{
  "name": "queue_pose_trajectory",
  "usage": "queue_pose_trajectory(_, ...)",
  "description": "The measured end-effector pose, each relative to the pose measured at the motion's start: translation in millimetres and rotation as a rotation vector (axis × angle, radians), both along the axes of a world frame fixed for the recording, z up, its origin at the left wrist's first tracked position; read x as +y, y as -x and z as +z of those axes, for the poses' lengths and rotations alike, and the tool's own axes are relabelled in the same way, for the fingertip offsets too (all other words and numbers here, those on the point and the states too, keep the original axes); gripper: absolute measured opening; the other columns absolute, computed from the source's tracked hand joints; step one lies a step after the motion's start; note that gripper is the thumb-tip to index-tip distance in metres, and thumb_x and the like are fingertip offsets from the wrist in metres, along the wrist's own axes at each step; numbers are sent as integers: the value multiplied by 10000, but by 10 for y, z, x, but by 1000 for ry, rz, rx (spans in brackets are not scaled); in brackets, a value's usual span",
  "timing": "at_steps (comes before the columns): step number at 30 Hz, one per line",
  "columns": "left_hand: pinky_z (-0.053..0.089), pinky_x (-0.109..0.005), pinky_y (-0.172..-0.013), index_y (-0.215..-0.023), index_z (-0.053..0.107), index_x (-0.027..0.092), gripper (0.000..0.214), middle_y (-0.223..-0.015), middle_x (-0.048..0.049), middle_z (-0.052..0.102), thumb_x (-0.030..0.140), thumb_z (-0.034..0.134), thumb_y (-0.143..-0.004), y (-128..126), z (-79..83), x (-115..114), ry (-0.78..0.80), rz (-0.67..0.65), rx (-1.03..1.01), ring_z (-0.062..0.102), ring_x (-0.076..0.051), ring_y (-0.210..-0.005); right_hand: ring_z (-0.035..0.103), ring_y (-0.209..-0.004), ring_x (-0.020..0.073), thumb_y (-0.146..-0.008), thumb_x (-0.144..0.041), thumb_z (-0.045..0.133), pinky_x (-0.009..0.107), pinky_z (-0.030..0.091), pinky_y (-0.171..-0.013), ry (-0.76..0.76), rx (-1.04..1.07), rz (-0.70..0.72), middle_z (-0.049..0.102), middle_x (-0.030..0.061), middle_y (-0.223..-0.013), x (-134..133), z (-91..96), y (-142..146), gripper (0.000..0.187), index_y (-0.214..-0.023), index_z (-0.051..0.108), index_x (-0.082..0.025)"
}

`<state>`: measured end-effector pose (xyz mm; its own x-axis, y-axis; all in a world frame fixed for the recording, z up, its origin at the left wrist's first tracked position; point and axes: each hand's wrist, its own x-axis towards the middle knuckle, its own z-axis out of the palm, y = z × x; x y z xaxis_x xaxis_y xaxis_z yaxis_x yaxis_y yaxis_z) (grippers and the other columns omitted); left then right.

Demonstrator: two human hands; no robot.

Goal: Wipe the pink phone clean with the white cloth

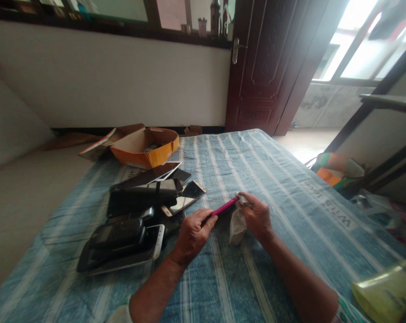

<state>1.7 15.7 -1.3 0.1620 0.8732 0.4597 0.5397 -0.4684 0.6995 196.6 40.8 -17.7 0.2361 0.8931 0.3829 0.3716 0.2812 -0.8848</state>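
Note:
My left hand (pixel 194 233) is closed around the near end of a slim pink phone (pixel 225 206), seen nearly edge-on. At its far end, my right hand (pixel 258 215) pinches a crumpled whitish cloth (pixel 238 226) against the phone's edge, and part of the cloth hangs down. Left of my hands lies a loose pile of devices. It includes a gold-framed phone (pixel 185 197), a white-edged phone (pixel 157 242), a black device (pixel 118 233) and a dark flat case (pixel 142 196). Both hands are just above the striped bedcover.
An orange cardboard box (pixel 162 152) stands open at the far left edge of the blue striped bedcover (pixel 273 179). A yellow translucent object (pixel 381 291) sits at the lower right. Beyond are a dark red door (pixel 256 58) and a metal rack (pixel 387 101).

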Motion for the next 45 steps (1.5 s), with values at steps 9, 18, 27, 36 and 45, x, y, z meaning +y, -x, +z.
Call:
queue_pose_trajectory(9,555,-304,-806,-924,703,175,140,-940,-72,723,241,632,-823,-16,70,-40,49,-117,0,681,-198,-876,696,-844,202,-740,-235,552,327,550,-813,-21,33,33,758,43,-934,-19,59,3,284,-948,742,-201)
queue_pose_trajectory(18,552,-380,-857,-1060,657,197,368,-1010,-63,708,221,744,-704,-112,49,-85,127,-46,68,674,-234,-932,690,-865,194,-739,-173,497,331,553,-816,-85,-83,55,747,29,-940,7,-7,-41,322,-958,728,-221)
queue_pose_trajectory(27,515,-412,-975,-1323,463,199,696,-1178,-93,652,122,691,-670,-79,-45,-44,142,36,50,647,-237,-1079,635,-1028,237,-753,-24,408,374,518,-910,-326,-628,69,708,110,-1006,-73,-77,30,445,-1076,684,-159)
queue_pose_trajectory(36,502,-420,-1007,-1353,441,167,626,-1279,-133,610,150,610,-751,-43,-143,-4,96,30,67,622,-246,-1145,595,-1123,245,-927,-147,434,421,488,-974,-488,-751,325,702,110,-1038,-321,-3,330,295,-1107,665,-182)
queue_pose_trajectory(45,510,-414,-993,-1346,441,179,648,-1243,-119,624,166,658,-735,-64,-141,-3,91,44,115,624,-249,-1136,569,-1167,264,-890,-101,479,435,482,-994,-423,-828,304,688,114,-1064,-196,-42,192,274,-1077,666,-172)
